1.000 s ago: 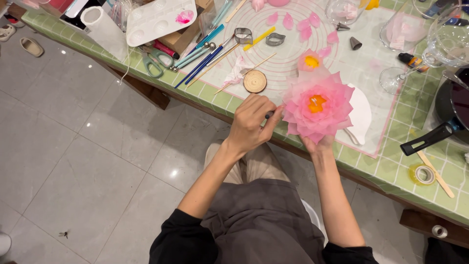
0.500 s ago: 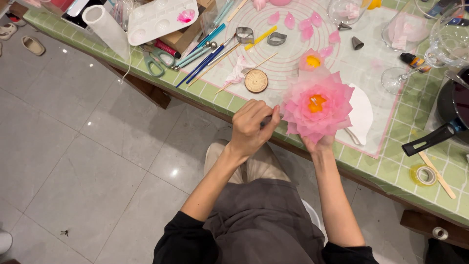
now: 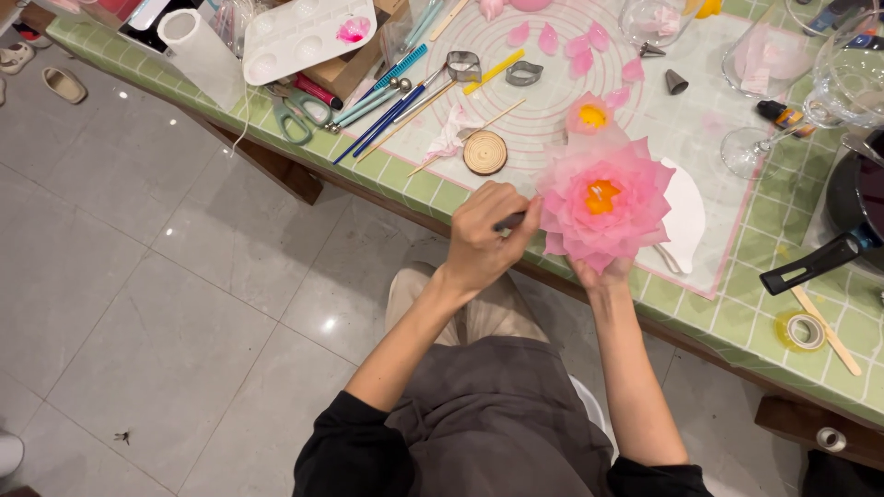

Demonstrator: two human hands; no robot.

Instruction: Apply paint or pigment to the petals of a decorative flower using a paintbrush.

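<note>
A large pink layered flower (image 3: 603,204) with a yellow-orange centre is held up from below by my right hand (image 3: 600,273), over the near edge of the green-tiled table (image 3: 755,313). My left hand (image 3: 485,236) is closed around a thin dark tool (image 3: 509,221) whose tip touches the flower's left petals. A smaller pink flower with a yellow centre (image 3: 589,115) lies on the white mat (image 3: 552,87) just behind. Loose pink petals (image 3: 571,46) lie further back on the mat.
A round wooden disc (image 3: 485,152), metal cutters (image 3: 463,66), blue tools (image 3: 391,106), green scissors (image 3: 293,118), a white palette (image 3: 308,32) and a paper roll (image 3: 198,55) lie left. A pan handle (image 3: 810,264), tape roll (image 3: 803,331) and glasses (image 3: 843,83) are at right. Grey floor tiles lie below.
My left hand shifted slightly, keeping the tool at the flower's left edge. The flower stays held in place.
</note>
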